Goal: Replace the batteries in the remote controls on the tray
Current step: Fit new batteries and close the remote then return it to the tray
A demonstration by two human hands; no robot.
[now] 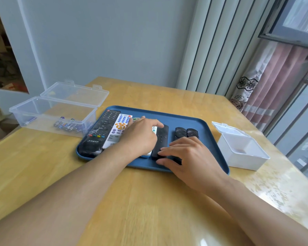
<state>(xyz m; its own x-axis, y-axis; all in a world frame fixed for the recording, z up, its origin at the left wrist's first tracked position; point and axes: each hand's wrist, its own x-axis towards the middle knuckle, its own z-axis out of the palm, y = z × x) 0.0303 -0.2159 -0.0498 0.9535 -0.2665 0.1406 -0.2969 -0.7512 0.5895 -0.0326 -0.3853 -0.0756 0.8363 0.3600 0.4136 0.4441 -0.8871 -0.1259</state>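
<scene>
A blue tray (190, 121) on the wooden table holds several remotes side by side. At its left lies a large black remote (100, 132), beside it a white remote (118, 129) with coloured buttons. My left hand (140, 135) rests over a white remote hidden mostly beneath it, its index finger reaching to the top of a slim black remote (161, 139). My right hand (188, 157) lies with fingers spread, fingertips touching the lower end of that slim remote. Two small black remotes (186, 133) lie just beyond my right hand.
A clear plastic box (50, 112) with its lid open stands left of the tray and contains several batteries (69, 126). A white box (242, 150) with an open lid stands right of the tray. The table's right edge runs along a window and curtain.
</scene>
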